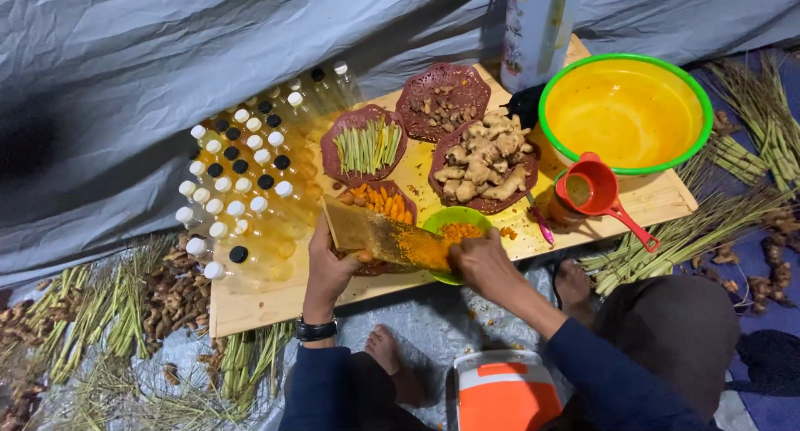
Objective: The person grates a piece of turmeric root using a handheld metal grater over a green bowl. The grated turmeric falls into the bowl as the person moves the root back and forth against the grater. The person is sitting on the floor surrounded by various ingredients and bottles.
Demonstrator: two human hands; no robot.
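The left hand [329,268], a dark watch [316,329] on its wrist, holds a broad cleaver [385,238] whose blade is smeared with orange paste; its fingers are closed around the blade's left end near the near edge of the wooden worktop [267,302]. The blade slants down to the right, its tip over a small green bowl [454,223] with orange grated bits in it. The right hand [486,264] rests at the bowl's near rim, touching the blade's right end; its fingers are curled, and whether they grip anything I cannot tell.

Just beyond the cleaver sits a maroon plate of orange root pieces [385,202], partly hidden by the blade. Farther back stand three more maroon plates: one with pale green stalk lengths [365,143], one with small brown bits [442,102], and one heaped with ginger roots [485,160]. To the right a red funnel [602,189] sits on a jar, and behind it is a large yellow basin with a green rim [627,110]. On the left of the worktop stand rows of clear bottles with white and black caps [237,189]. Bundles of lemongrass [717,223] and loose roots lie on the floor to both sides, over a grey tarp [167,64]. An orange and white container [500,393] stands near the person's knees.
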